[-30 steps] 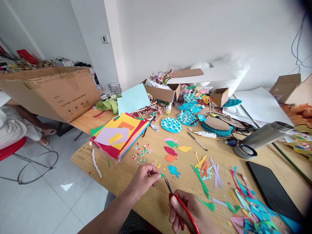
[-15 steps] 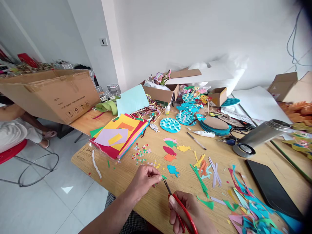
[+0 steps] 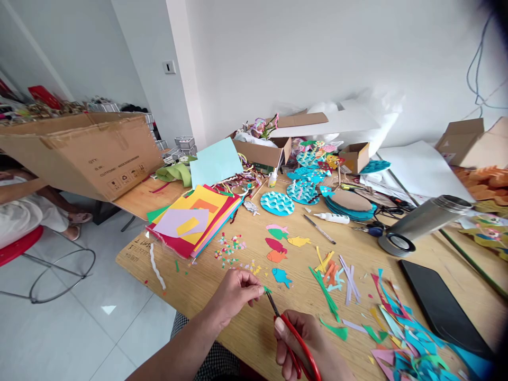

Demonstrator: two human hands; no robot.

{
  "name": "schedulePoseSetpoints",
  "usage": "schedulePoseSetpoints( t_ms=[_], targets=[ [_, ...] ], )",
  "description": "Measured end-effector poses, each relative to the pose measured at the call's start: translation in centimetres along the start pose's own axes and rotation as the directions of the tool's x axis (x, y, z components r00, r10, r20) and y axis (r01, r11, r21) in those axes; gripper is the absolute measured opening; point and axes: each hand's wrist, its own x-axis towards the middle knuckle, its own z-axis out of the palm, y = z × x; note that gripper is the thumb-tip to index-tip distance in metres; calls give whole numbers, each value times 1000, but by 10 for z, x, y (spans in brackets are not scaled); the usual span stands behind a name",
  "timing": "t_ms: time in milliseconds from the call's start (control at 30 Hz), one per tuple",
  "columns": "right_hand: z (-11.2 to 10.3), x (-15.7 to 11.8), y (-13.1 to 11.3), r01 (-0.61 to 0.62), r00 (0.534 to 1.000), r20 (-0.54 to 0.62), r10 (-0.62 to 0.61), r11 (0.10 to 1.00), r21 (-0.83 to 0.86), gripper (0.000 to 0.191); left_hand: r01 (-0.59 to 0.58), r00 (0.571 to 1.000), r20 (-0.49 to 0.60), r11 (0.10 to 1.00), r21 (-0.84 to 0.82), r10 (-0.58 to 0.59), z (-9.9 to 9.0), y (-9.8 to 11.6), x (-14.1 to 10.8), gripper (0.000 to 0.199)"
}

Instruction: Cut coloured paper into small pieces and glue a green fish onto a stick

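My left hand [image 3: 241, 291] pinches a small piece of green paper [image 3: 267, 289] between thumb and fingertips over the wooden table [image 3: 254, 338]. In my right hand [image 3: 304, 338] are red-handled scissors [image 3: 297, 341], their blade tips touching the green piece. Just beyond my hands lie paper fish: a blue one [image 3: 281, 277], an orange one [image 3: 277, 256], a dark red one [image 3: 275, 245] and a yellow one [image 3: 298, 241], with green and pink ones above. Tiny coloured paper bits [image 3: 232, 248] are scattered left of the fish.
Coloured sheets [image 3: 178, 222] are stacked at the left. Paper strips [image 3: 325, 291] and scraps [image 3: 420, 349] lie right, beside a black phone [image 3: 444, 307] and a steel flask [image 3: 428, 222]. A large cardboard box [image 3: 107, 159] and a seated person [image 3: 32, 211] are far left.
The green piece at my left fingertips and the scissor tips have shifted very slightly. At the far left, the seated person's arm has moved a little.
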Motion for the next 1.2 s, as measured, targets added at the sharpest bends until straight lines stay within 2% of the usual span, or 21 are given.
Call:
schedulePoseSetpoints(
  t_ms=[700, 1200],
  targets=[
    [2, 0, -4, -14, 1000, 7, 14, 1000, -28, 53, -1, 999, 55, 1000, 13, 0, -3, 2, 0, 17],
    [0, 4, 0, 0, 1000, -13, -1, 999, -43, 51, 15, 999, 40, 1000, -5, -15, -1, 2, 0, 19]
  ],
)
